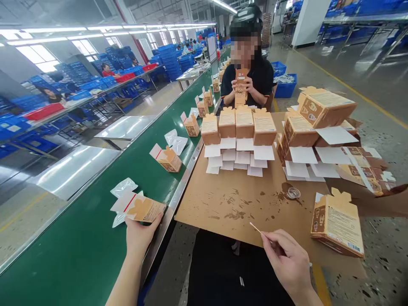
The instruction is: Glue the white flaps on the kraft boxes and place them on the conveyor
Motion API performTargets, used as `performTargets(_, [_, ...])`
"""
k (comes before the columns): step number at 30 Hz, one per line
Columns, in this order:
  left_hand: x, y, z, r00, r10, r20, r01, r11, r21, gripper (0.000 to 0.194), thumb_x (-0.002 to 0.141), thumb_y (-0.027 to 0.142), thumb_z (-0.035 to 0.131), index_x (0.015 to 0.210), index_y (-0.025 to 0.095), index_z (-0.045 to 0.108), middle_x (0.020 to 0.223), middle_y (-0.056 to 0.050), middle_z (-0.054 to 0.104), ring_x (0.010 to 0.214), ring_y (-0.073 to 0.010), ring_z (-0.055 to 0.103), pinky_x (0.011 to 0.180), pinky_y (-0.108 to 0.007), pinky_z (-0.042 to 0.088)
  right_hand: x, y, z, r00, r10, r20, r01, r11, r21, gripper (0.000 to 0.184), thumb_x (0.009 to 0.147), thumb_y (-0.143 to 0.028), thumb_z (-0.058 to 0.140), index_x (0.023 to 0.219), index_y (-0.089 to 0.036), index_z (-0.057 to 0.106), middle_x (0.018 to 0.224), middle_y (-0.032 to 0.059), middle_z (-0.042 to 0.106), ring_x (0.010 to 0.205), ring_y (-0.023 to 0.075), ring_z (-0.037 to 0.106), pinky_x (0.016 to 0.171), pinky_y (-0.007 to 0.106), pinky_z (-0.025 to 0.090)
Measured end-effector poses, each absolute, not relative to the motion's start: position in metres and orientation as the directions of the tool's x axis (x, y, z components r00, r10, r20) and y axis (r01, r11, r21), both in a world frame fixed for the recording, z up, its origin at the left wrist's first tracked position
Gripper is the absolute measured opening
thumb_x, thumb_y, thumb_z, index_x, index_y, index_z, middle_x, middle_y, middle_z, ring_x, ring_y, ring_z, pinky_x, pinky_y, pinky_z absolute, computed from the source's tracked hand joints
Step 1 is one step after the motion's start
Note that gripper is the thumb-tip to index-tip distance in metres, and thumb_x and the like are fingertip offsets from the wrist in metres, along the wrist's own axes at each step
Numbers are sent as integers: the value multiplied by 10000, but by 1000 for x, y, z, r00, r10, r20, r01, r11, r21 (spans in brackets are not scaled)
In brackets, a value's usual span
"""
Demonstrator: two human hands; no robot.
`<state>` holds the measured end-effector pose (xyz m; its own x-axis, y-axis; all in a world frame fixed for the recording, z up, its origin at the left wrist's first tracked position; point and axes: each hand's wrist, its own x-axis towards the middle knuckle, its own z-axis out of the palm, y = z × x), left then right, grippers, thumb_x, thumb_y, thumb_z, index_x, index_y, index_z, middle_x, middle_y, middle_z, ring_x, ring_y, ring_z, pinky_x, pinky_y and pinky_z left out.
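My left hand (pixel 140 233) is closed around the lower end of a small brown carton (pixel 146 209) over the green conveyor belt (pixel 79 246). The carton's white flap with a red strip stands open to the left, beside clear plastic packets (pixel 124 187). Above the near edge of the cardboard sheet (pixel 210 199), my right hand (pixel 287 259) pinches a cotton swab (pixel 256 227), its white tip pointing up and left. Right of that hand, a brown printed box (pixel 338 225) rests on the cardboard. A small clear dish (pixel 293 193) sits among wet spots.
Brown boxes (pixel 244 123) with white flaps stand stacked at the cardboard's far side, and another stack (pixel 325 110) is at the right. More cartons (pixel 168 159) and packets line the belt. Across from me a co-worker (pixel 247 80) holds a carton. Blue bins (pixel 285 87) stand behind.
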<state>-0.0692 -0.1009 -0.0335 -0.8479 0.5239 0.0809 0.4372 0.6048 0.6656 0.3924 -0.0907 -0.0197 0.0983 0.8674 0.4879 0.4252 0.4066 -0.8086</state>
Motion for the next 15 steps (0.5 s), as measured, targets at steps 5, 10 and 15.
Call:
performTargets(5, [-72, -87, -23, -778, 599, 189, 557, 519, 648, 848, 541, 724, 971, 1166, 286, 600, 1140, -104, 689, 1421, -558, 682, 1304, -780, 523, 386, -76, -9, 45, 842, 538, 397, 479, -783, 261, 1071, -251, 804, 812, -282, 818, 642, -20, 666, 482, 160, 605, 421, 285, 495])
performTargets(10, [-37, -118, -38, -821, 413, 395, 531, 295, 795, 973, 452, 643, 1030, 1207, 308, 516, 1084, 15, 540, 946, -300, 663, 1041, -658, 658, 407, -79, 1, 112, 825, 554, 437, 459, -773, 205, 1051, -235, 819, 856, -296, 826, 645, -27, 677, 463, 163, 616, 414, 280, 513])
performTargets(15, [33, -38, 1, -634, 677, 374, 347, -183, 920, 613, 833, 545, 966, 1291, 290, 648, 1143, -28, 628, 1008, -227, 689, 926, -377, 633, 417, -74, 9, 157, 797, 583, 465, 460, -756, 210, 1037, -214, 815, 843, -294, 835, 644, -25, 689, 469, 167, 639, 419, 266, 539])
